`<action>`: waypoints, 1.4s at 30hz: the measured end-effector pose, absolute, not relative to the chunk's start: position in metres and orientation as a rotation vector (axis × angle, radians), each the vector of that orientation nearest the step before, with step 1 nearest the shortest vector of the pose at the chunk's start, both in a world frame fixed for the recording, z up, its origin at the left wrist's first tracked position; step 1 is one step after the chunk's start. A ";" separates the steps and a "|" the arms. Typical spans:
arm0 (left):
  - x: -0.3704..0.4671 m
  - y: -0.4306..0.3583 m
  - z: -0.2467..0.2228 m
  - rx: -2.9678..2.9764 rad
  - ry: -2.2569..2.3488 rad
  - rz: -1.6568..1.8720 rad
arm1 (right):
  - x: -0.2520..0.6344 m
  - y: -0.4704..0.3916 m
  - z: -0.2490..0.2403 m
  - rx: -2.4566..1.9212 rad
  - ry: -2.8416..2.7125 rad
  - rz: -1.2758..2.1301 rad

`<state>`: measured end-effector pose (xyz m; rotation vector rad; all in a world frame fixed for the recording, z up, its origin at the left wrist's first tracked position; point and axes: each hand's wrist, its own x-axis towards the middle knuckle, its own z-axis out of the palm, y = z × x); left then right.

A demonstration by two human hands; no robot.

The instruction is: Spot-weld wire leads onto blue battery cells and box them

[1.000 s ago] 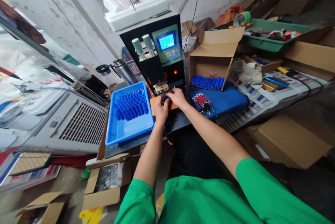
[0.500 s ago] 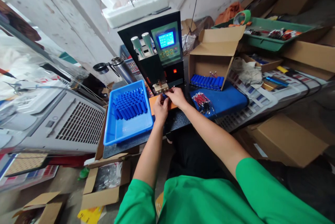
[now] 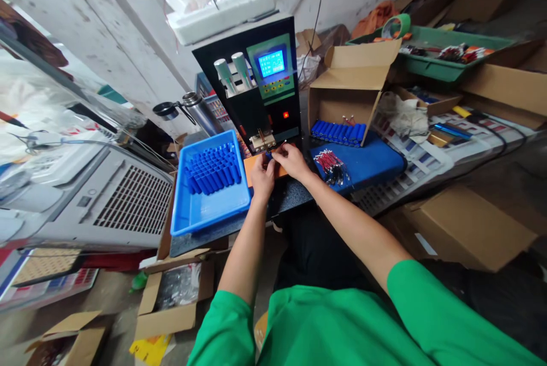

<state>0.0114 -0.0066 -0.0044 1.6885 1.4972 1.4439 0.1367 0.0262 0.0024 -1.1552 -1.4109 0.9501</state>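
Just under the copper tips of a black machine (image 3: 285,126) with a lit blue display, my left hand (image 3: 262,177) is closed on a small blue cell (image 3: 268,156), mostly covered by the fingers. My right hand (image 3: 290,161) is beside it, its fingers pinched on something too small to make out. Both hands are over an orange plate (image 3: 249,165). Left of them, a blue tray (image 3: 205,215) holds many blue cells (image 3: 213,172). Red, white and black wires (image 3: 331,166) lie on a blue surface to the right.
An open cardboard box (image 3: 346,78) holds blue cells with wires at the right of the machine. A steel flask (image 3: 200,112) stands behind the tray. Further right is a green tray (image 3: 448,69). Open boxes (image 3: 166,320) sit on the floor.
My right hand has shifted slightly right and down, a little away from the machine's tips. My left hand remains nearly in place.
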 end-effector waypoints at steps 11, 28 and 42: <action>0.010 -0.002 -0.002 1.661 1.485 1.459 | 0.153 0.025 0.004 -1.099 -1.429 1.079; -0.003 -0.049 -0.001 1.601 1.591 1.389 | 0.156 0.023 0.006 -0.988 -1.302 1.261; 0.013 -0.031 0.002 1.629 1.531 1.406 | 0.162 0.020 0.005 -0.868 -1.452 1.315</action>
